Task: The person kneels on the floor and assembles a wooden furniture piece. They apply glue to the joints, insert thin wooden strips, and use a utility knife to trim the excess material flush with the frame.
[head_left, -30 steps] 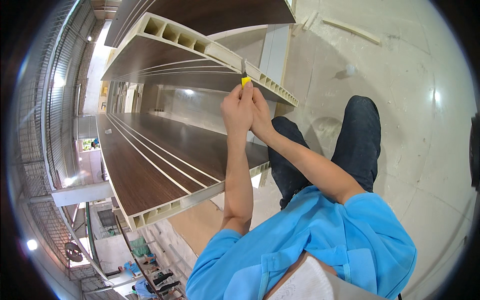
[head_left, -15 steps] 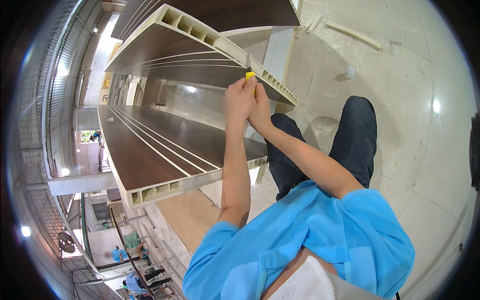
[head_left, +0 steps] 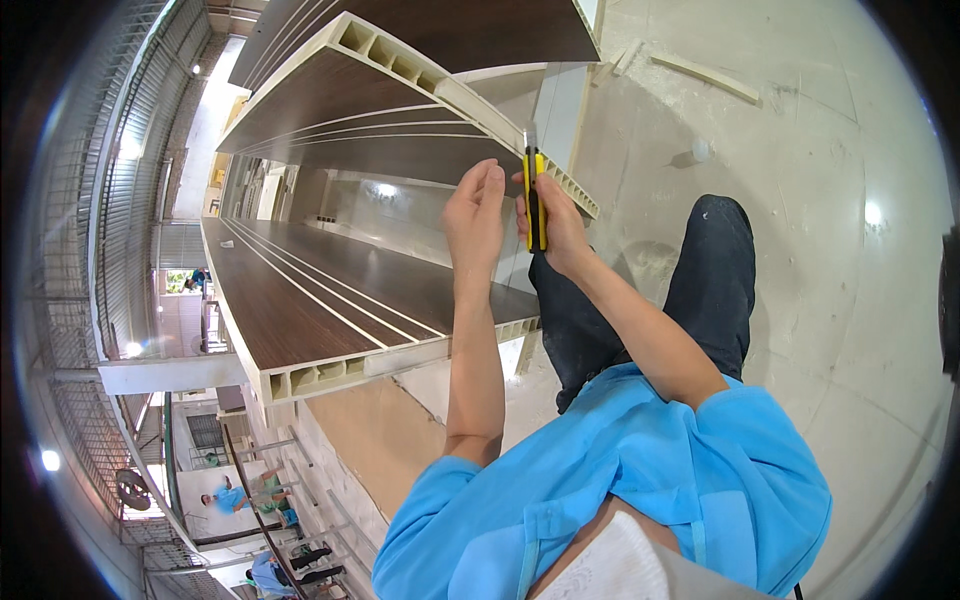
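Note:
A yellow and black utility knife is upright in my right hand, its fingers wrapped round the handle. Its metal blade sticks out at the top, in front of the edge of a dark brown door panel with pale stripes. My left hand is just left of the knife, apart from it, with loosely bent fingers and nothing visible in it. Hollow cells show along the panel's cream edge.
Another dark striped panel stands to the left, its hollow end toward me. A third panel is at the far side. On the tiled floor lie a cream strip and a small white object. People are at the lower left.
My hands have come apart; the left has let go of the knife. The right hand has moved slightly right and nearer with the knife, and more of its handle shows.

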`<state>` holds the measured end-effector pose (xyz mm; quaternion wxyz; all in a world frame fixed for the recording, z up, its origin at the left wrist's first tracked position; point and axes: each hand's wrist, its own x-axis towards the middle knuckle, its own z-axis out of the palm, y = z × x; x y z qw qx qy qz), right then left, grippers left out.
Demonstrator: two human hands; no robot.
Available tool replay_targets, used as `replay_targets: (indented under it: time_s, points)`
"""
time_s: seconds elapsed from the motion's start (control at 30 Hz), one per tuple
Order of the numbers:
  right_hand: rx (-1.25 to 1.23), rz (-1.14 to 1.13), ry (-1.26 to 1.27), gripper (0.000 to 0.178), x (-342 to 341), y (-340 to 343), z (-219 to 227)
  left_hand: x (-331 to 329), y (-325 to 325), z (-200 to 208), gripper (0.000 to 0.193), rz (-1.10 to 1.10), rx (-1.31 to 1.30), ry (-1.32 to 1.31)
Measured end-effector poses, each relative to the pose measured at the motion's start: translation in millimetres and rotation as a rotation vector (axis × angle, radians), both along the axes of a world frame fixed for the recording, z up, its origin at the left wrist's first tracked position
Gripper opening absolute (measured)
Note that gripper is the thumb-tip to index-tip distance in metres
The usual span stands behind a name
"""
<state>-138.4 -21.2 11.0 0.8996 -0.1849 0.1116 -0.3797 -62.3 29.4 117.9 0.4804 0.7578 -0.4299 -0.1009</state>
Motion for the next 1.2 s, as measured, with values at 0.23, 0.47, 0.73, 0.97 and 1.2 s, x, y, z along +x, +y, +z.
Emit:
replay_targets:
  time_s: [0.23,0.47,0.73,0.97,1.2]
  points:
    - [-0.098,-0.134,0.102,0.030,30.2,28.5,3.5,6.6,-10.0,-22.4,0.037,-0.024,0.270,0.052]
    - [-0.203,-0.298,0.132,0.022,54.1,29.9,17.1,27.1,-17.2,-30.9,0.040,-0.008,0.088,0.168]
    - [-0.186,-0.285,0.154,0.020,58.0,34.1,27.2,31.8,-14.8,-14.7,0.041,-0.013,0.168,0.084]
    - [-0.178,-0.311,0.209,0.018,59.5,33.3,28.0,34.9,-17.0,-15.2,0.039,-0.011,0.181,0.152]
    - [0.017,-0.293,0.301,0.024,63.2,41.1,-16.8,39.8,-22.4,-63.3,0.040,-0.010,0.430,0.025]
